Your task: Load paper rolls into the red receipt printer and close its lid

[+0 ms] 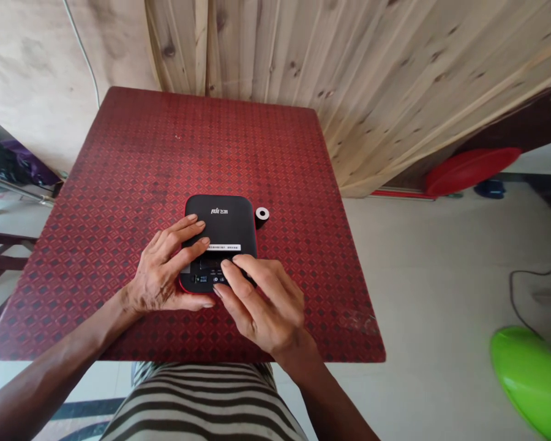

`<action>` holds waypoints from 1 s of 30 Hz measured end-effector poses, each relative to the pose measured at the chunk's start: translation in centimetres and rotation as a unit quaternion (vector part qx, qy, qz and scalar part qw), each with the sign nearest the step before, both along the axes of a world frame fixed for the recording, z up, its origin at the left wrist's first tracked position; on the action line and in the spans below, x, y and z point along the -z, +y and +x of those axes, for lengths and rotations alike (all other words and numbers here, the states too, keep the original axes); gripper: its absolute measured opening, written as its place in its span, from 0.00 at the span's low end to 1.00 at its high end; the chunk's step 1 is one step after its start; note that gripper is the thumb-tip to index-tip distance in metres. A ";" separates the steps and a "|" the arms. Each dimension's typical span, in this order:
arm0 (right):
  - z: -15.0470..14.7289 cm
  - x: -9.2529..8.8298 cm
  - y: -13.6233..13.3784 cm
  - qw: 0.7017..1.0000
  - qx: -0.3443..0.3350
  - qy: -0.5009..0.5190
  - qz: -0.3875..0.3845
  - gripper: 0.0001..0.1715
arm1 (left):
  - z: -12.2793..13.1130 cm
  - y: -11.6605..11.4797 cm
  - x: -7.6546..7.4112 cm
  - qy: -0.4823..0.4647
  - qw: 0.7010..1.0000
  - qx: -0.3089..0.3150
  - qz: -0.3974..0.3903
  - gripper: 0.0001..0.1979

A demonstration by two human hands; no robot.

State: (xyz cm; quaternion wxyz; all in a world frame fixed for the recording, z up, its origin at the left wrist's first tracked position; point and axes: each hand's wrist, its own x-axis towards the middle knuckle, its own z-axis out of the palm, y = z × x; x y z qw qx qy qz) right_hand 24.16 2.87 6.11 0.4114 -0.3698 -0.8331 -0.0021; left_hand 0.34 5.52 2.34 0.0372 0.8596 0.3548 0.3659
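Note:
A black receipt printer [229, 228] with a red rim lies flat on the table in front of me. It bears a white logo and a white label strip, and small sockets and markings show along its near end. My left hand [168, 269] steadies it, fingers across its left side and thumb along its near edge. Over the near right part, my right hand [264, 300] has bent fingers close together, their tips at the panel beside the sockets. Whatever they pinch there is hidden. Just right of the printer is a small paper roll [262, 214] with a white end and dark side.
The square table [165, 153] has a red patterned cover. Behind it rises a wooden plank wall [275, 55]. To the right on the floor are a green rounded object [532, 373], a cable and a red basin-like object [471, 171]. Dark wooden furniture [0, 260] stands left.

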 end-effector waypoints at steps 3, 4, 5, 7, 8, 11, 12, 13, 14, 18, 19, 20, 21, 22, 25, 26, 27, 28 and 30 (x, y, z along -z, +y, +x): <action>0.7 0.3 -0.9 0.999 0.036 0.028 -0.013 0.23 | -0.2 -0.7 -0.3 0.011 1.000 -0.004 -0.028 0.41; 0.9 0.5 -1.2 0.997 0.053 0.043 -0.019 0.25 | -0.3 -1.1 -0.3 0.006 0.999 -0.014 -0.032 0.40; 1.1 0.9 -1.6 0.995 0.070 0.063 -0.026 0.27 | -0.4 -1.6 -0.4 -0.004 0.999 -0.030 -0.030 0.39; 1.3 1.8 -2.3 0.988 0.097 0.111 -0.056 0.27 | -0.8 -2.6 -0.4 -0.024 0.997 -0.067 -0.013 0.37; 1.4 2.4 -2.7 0.982 0.105 0.132 -0.081 0.27 | -0.9 -3.1 -0.3 -0.030 0.996 -0.082 -0.004 0.36; 1.1 3.9 -3.4 0.968 0.113 0.146 -0.168 0.33 | -1.3 -4.2 0.5 -0.027 0.995 -0.094 0.018 0.30; 1.0 4.4 -3.5 0.966 0.113 0.133 -0.190 0.35 | -1.3 -4.4 0.9 -0.025 0.995 -0.093 0.022 0.29; 0.8 4.7 -3.5 0.966 0.112 0.116 -0.204 0.37 | -1.4 -4.5 1.2 -0.025 0.995 -0.092 0.025 0.28; 0.6 5.0 -3.5 0.966 0.112 0.099 -0.212 0.37 | -1.3 -4.5 1.6 -0.028 0.995 -0.090 0.028 0.28; 0.3 5.4 -3.2 0.967 0.122 0.069 -0.213 0.32 | -1.1 -4.2 2.3 -0.037 0.996 -0.082 0.023 0.30; 0.2 5.4 -3.1 0.968 0.122 0.068 -0.209 0.31 | -1.1 -4.2 2.3 -0.037 0.996 -0.081 0.021 0.30; 0.2 5.4 -3.1 0.968 0.122 0.068 -0.207 0.30 | -1.0 -4.2 2.3 -0.037 0.996 -0.081 0.020 0.30; 0.2 5.3 -3.1 0.969 0.122 0.068 -0.206 0.29 | -1.0 -4.2 2.2 -0.037 0.996 -0.080 0.019 0.31; 0.2 5.3 -3.2 0.969 0.123 0.068 -0.205 0.29 | -1.0 -4.3 2.1 -0.037 0.996 -0.078 0.016 0.31; 0.1 5.2 -3.4 0.968 0.126 0.073 -0.205 0.28 | -0.9 -4.3 2.0 -0.044 0.996 -0.073 0.004 0.33; 0.0 5.2 -3.6 0.968 0.126 0.075 -0.202 0.28 | -0.9 -4.3 2.0 -0.050 0.996 -0.073 -0.001 0.33; -0.1 5.3 -3.7 0.969 0.124 0.077 -0.200 0.28 | -1.0 -4.3 2.1 -0.057 0.996 -0.072 -0.004 0.34; -0.1 5.4 -3.9 0.969 0.123 0.078 -0.198 0.28 | -1.0 -4.3 2.2 -0.064 0.996 -0.070 -0.005 0.35; -0.3 5.5 -4.2 0.969 0.123 0.079 -0.199 0.29 | -1.2 -4.3 2.4 -0.073 0.995 -0.067 -0.005 0.37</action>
